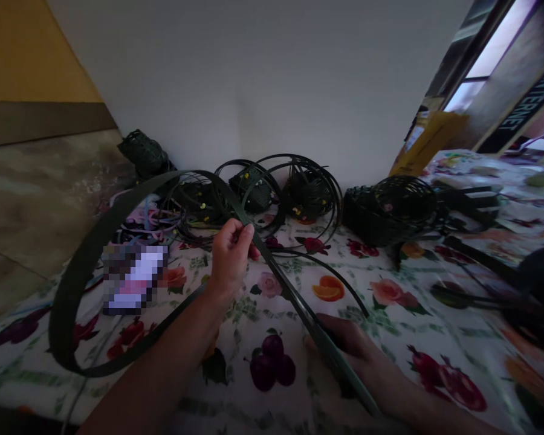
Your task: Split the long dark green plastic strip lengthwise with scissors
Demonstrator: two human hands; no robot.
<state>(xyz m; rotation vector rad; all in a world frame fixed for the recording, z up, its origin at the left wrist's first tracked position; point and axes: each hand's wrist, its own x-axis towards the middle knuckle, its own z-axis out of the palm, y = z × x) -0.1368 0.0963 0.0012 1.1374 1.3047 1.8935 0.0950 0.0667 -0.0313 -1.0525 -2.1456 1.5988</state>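
A long dark green strip (pixel 66 302) makes a wide loop over the left part of the table and runs diagonally down to the lower right. My left hand (pixel 233 251) pinches this strip near the middle of the view, thumb on top. Lower right, my right hand (pixel 349 344) is closed around the strip's lower stretch, its fingers partly hidden by the strip and dim. Just beyond my left hand lie coils of thin dark strip (pixel 330 181), with a thin end curving toward the right.
Dark woven baskets (pixel 385 211) and bundles stand along the white wall. A blurred-out phone-like object (pixel 133 281) lies at left beside tangled pinkish cords (pixel 147 220). The fruit-patterned tablecloth (pixel 299 380) covers the table. More dark strips (pixel 476 260) lie at right, near a yellow object (pixel 428 142).
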